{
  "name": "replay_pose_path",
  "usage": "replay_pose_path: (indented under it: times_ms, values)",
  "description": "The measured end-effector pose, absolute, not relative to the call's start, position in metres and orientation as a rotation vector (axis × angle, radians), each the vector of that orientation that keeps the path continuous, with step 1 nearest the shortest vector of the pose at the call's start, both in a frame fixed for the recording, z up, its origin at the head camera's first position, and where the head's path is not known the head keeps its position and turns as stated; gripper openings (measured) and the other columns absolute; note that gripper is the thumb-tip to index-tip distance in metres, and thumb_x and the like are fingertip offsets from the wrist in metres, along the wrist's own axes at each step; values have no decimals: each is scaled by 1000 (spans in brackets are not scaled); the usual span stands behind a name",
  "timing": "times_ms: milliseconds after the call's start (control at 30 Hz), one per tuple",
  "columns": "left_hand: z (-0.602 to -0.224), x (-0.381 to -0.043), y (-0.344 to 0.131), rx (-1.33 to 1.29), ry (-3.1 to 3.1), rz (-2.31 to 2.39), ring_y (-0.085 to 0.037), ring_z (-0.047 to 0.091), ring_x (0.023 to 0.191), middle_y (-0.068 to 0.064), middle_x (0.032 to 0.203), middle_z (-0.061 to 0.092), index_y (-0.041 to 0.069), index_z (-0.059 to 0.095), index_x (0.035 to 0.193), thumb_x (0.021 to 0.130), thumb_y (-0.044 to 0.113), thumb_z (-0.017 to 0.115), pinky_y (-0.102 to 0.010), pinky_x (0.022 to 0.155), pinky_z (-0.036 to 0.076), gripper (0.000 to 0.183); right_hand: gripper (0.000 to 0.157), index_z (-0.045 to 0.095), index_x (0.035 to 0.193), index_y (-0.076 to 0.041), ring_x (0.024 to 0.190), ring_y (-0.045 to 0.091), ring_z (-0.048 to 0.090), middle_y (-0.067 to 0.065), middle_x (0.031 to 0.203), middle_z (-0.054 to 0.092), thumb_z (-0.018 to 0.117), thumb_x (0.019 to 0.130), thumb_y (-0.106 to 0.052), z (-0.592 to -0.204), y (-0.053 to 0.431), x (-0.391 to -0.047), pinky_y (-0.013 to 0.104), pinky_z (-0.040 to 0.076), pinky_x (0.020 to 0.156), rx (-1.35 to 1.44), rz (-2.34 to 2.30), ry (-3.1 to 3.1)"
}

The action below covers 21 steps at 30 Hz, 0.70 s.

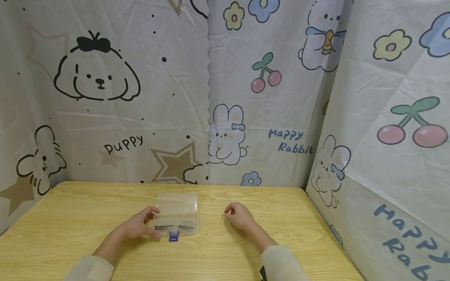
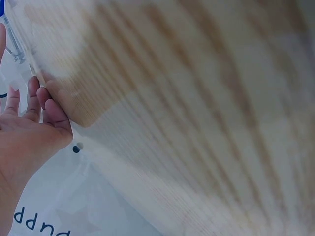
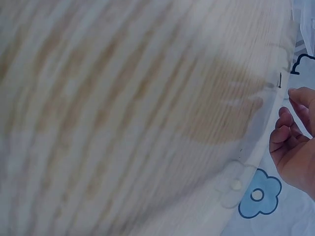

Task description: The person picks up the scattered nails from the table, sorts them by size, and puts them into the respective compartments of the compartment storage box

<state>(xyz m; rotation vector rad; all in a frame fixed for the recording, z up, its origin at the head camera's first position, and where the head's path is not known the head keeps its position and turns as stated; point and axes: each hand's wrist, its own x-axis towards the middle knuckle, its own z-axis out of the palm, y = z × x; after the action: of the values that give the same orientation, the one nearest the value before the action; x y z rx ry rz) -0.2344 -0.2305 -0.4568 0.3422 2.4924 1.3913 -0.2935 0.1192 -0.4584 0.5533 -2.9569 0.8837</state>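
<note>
A clear plastic box (image 1: 175, 219) stands on the table with its lid (image 1: 177, 203) raised at the back. Thin dark nail-like pieces (image 1: 165, 227) lie in its front part, and a blue latch (image 1: 174, 236) hangs at its front. My left hand (image 1: 138, 225) grips the box's left side, thumb at the front corner, fingers farther back. Right of the box is my right hand (image 1: 240, 216), fingers bent. A tiny dark nail-like piece (image 3: 280, 80) stands just beyond its fingertips, seemingly apart from them in the right wrist view.
The wood-grain table (image 1: 197, 261) ends at a printed cloth (image 1: 175, 117) hanging behind it. More of this cloth (image 1: 386, 168) closes off the right side.
</note>
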Motion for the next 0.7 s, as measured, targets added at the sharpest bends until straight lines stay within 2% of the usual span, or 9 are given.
replay_pose_path:
  times_ms: [700]
  values:
    - [-457,-235,-230,317,2497,1401,-39,32,117,-20,121,36,5,34,124,63,23,78,-55,95,27,78,6,61,85,-12,62,10,42,-2,69,49,60,81,-16,-467,111,-295,23,35,56,573,899,-2942]
